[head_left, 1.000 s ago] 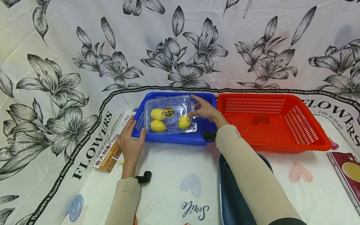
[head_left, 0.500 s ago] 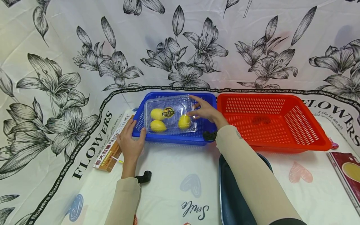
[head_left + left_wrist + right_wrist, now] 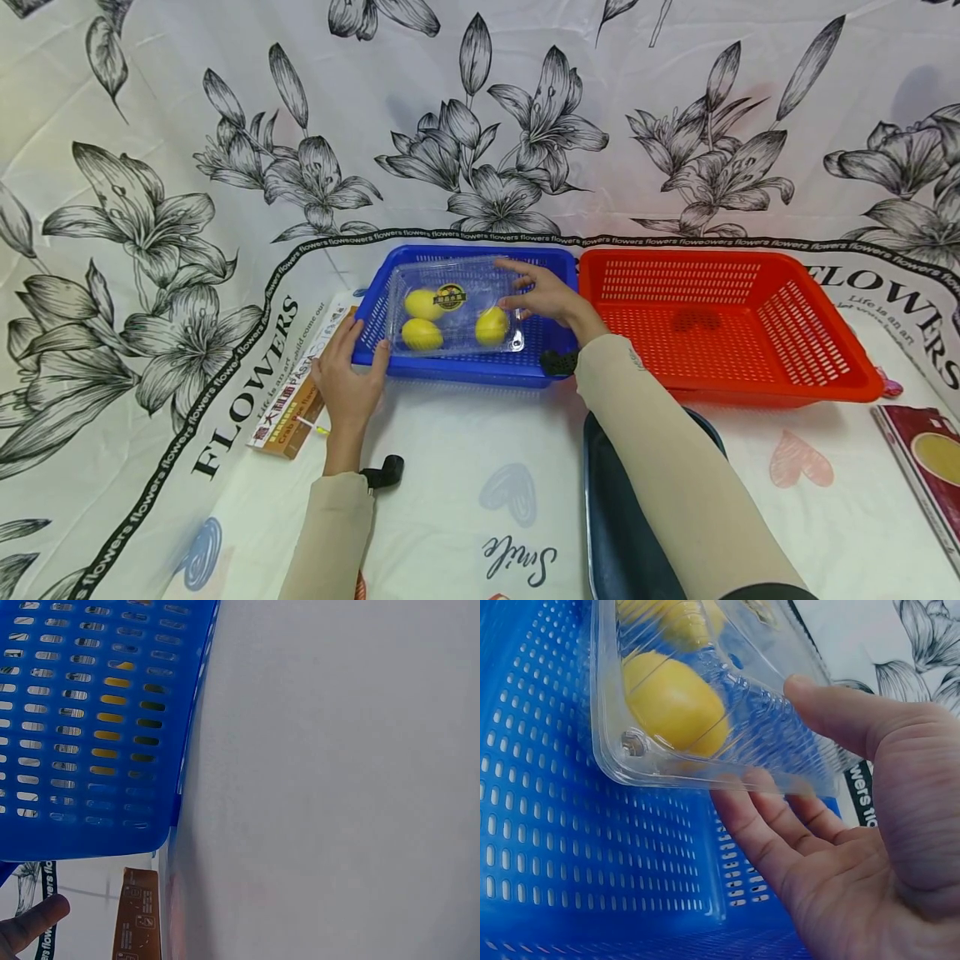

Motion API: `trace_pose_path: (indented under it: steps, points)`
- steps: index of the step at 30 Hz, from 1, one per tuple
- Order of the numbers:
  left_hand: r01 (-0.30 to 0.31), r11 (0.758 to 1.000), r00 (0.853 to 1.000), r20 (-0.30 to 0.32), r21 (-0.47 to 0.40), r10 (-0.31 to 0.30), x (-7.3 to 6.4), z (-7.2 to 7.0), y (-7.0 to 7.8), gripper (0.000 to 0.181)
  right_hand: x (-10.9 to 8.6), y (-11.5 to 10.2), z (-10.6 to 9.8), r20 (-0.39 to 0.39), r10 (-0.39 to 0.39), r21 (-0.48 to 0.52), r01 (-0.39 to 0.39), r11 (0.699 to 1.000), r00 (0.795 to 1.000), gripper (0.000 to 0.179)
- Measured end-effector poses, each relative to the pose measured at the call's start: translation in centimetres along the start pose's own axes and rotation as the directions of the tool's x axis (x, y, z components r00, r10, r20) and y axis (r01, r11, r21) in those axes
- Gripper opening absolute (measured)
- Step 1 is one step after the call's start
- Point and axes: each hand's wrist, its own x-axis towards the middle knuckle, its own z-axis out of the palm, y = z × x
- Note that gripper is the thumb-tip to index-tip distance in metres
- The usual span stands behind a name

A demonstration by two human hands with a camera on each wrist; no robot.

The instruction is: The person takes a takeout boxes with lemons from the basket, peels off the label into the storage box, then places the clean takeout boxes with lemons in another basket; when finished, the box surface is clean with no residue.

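Note:
A clear plastic fruit box (image 3: 462, 340) with a dark round label lies slightly askew in the blue basket (image 3: 465, 370). Inside it are three yellow lemons (image 3: 491, 327). My right hand (image 3: 546, 295) holds the box by its right end; in the right wrist view the thumb lies over the lid and the fingers (image 3: 739, 814) are at its edge, below the thumb. My left hand (image 3: 351, 379) is at the basket's left front corner, fingers spread and fairly straight, thumb toward the box. Whether it touches the rim I cannot tell. The left wrist view mostly shows the basket's slotted wall (image 3: 90, 735).
Right of the blue basket stands a red basket (image 3: 712, 333). A dark tray (image 3: 622, 517) lies under the right forearm. A brown and white pasta box (image 3: 296, 408) sits beside the left hand, and a dark red package (image 3: 922, 467) at the far right.
The box and its lemons have shifted very slightly to the right at the left end, and my right fingers reach a little further left over it. My left hand stays put.

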Motion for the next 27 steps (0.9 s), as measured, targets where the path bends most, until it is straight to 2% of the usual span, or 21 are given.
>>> trace_pose_path:
  steps: [10, 20, 27]
  points:
    - [-0.001, 1.0, 1.0, 0.009, -0.001, 0.001, -0.06, 0.08, 0.01, 0.057, -0.19, 0.2, 0.1, -0.01, -0.015, 0.006, 0.015, 1.0, 1.0, 0.064]
    - [0.002, 1.0, 1.0, 0.014, 0.004, -0.002, -0.14, -0.06, 0.04, 0.058, -0.14, 0.31, 0.16, -0.005, -0.013, 0.018, 0.013, 1.0, 1.0, 0.067]
    - [-0.004, 1.0, 1.0, 0.001, -0.005, 0.004, -0.01, -0.04, 0.14, 0.057, -0.15, 0.01, -0.12, -0.029, -0.004, 0.033, 0.005, 0.999, 1.0, 0.066]
